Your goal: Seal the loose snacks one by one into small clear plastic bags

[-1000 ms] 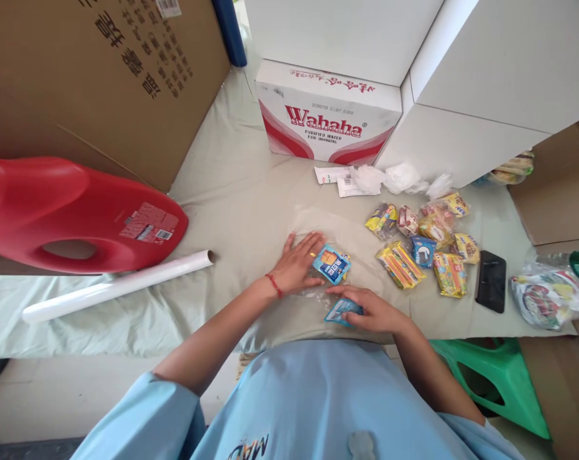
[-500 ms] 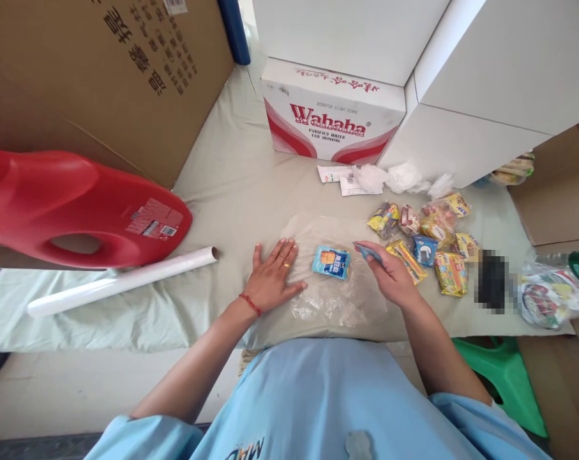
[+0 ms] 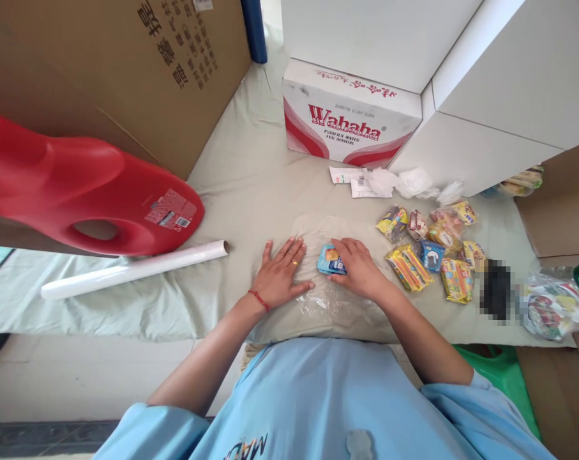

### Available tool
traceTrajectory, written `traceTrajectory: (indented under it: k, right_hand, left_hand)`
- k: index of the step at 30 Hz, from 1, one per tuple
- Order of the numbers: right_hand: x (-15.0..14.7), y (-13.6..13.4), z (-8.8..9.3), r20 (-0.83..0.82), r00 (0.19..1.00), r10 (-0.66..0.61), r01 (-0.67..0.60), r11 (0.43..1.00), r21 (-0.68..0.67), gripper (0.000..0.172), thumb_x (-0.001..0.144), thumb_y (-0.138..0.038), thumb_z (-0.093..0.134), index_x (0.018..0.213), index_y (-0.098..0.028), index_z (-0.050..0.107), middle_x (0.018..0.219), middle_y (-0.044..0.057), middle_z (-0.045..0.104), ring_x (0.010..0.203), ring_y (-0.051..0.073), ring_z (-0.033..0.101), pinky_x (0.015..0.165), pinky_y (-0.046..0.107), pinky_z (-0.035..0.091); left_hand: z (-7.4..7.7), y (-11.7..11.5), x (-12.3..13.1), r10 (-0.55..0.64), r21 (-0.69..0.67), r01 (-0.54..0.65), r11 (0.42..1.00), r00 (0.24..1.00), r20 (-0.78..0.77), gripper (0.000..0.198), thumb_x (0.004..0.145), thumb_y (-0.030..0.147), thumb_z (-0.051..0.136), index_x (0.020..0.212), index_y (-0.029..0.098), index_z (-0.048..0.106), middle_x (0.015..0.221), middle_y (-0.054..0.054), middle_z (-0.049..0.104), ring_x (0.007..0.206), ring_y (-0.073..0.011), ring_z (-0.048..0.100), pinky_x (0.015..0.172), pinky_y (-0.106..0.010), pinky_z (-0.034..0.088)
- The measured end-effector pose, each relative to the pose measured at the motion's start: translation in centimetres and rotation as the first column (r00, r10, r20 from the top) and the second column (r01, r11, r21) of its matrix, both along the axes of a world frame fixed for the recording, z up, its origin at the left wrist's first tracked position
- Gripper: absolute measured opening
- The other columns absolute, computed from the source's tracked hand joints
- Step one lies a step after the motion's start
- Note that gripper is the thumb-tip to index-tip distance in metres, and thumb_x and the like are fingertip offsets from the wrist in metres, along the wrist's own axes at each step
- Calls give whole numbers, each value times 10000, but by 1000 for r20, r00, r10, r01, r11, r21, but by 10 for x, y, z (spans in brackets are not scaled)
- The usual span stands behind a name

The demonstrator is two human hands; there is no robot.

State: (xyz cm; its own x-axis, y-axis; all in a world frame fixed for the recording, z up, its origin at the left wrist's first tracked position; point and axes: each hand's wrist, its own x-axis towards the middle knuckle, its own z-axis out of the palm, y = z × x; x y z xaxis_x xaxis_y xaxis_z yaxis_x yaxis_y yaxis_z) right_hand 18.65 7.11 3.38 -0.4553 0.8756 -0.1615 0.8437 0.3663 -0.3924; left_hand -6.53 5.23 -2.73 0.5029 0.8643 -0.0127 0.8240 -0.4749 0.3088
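Observation:
My left hand (image 3: 280, 273) lies flat on the left edge of a clear plastic sheet (image 3: 313, 308), fingers spread and holding nothing. On the sheet is a light-blue snack packet (image 3: 326, 259) with an orange picture on it. My right hand (image 3: 359, 268) grips at its right side, thumb on the near edge and fingers over the top, covering much of it. A second blue packet seems to be under these fingers, but I cannot tell the two apart. To the right of this hand lie several small snack packets, among them a yellow striped one (image 3: 408, 267) and a dark-blue one (image 3: 431, 255).
A white plastic-film roll (image 3: 136, 271) and a red jug (image 3: 126, 191) are on the left, before a big cardboard box (image 3: 102, 76). Behind stands a Wahaba-style water carton (image 3: 351, 118) by white cabinets (image 3: 500, 76). Crumpled white plastic (image 3: 413, 183) lies near it.
My right hand has moved left, carrying a blue packet from beside the snack pile onto the packet on the sheet. My left hand stays flat. The whole view has shifted slightly.

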Motion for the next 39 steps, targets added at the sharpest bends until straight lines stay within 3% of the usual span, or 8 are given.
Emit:
traceTrajectory:
  k: [4, 10, 14, 23, 27, 31, 35, 39]
  right_hand:
    - [-5, 1, 1, 90, 996, 19, -21, 1000, 14, 802, 784, -330, 836, 1481, -120, 500, 1332, 201, 559, 1291, 374, 471, 1117, 517, 423]
    - [0, -8, -1, 136, 988, 79, -85, 996, 36, 801, 795, -324, 808, 1496, -144, 466, 1493, 203, 505, 1455, 392, 341, 1214, 615, 243]
    - [11, -5, 0, 137, 987, 80, -80, 997, -10, 719, 804, -199, 699, 1484, -126, 477, 1411, 186, 565, 1361, 348, 433, 1169, 516, 336]
    - [11, -1, 0, 215, 973, 79, -87, 996, 32, 692, 779, -242, 713, 1422, -72, 524, 1245, 194, 620, 1182, 358, 507, 1068, 493, 398]
    - [11, -2, -2, 160, 985, 61, -67, 997, 38, 697, 775, -285, 734, 1412, -95, 525, 1232, 189, 623, 1154, 348, 519, 1042, 484, 413]
    - [13, -4, -7, 123, 991, 51, -57, 997, 47, 697, 788, -272, 726, 1427, -93, 516, 1287, 200, 609, 1209, 350, 518, 1099, 505, 387]
    - [16, -6, -10, 94, 993, 71, -74, 997, 29, 742, 818, -256, 725, 1493, -102, 458, 1461, 230, 528, 1412, 374, 416, 1212, 599, 253]
    - [35, -18, 3, -43, 997, 70, -67, 996, 58, 796, 872, -356, 733, 1562, -184, 376, 1557, 192, 454, 1500, 364, 338, 1227, 647, 236]
  left_hand:
    - [0, 0, 0, -3, -10, 3, 1000, 1000, 3, 933, 932, 704, 514, 1655, 188, 229, 1716, -143, 246, 1591, -344, 239, 1275, -637, -76]
    - [2, 0, 0, -1, -24, 1, 1000, 1000, -2, 947, 916, 716, 533, 1657, 208, 231, 1714, -132, 261, 1589, -350, 243, 1279, -644, -43]
    - [2, 0, 0, 7, -28, -7, 1000, 1000, -13, 932, 923, 711, 525, 1655, 210, 239, 1714, -133, 258, 1594, -338, 232, 1279, -627, -76]
    - [0, 0, 0, 3, -29, -3, 1000, 1000, -4, 945, 922, 709, 528, 1660, 211, 209, 1705, -154, 274, 1583, -353, 260, 1253, -671, -101]
    - [1, 0, 0, 10, -27, -10, 1000, 1000, -3, 947, 921, 719, 518, 1661, 214, 209, 1703, -165, 272, 1582, -355, 261, 1253, -670, -97]
    - [2, 0, -1, 29, -31, -29, 999, 999, -14, 961, 920, 715, 521, 1663, 203, 191, 1705, -168, 264, 1584, -358, 254, 1253, -672, -95]
    - [2, -1, -5, 25, -38, -25, 999, 1000, -7, 968, 911, 711, 536, 1659, 195, 202, 1708, -175, 249, 1593, -360, 225, 1255, -678, -67]
    - [10, -10, -15, 41, 40, -43, 998, 998, 51, 813, 946, 568, 544, 1629, 204, 295, 1702, -174, 273, 1592, -351, 236, 1269, -664, 15]
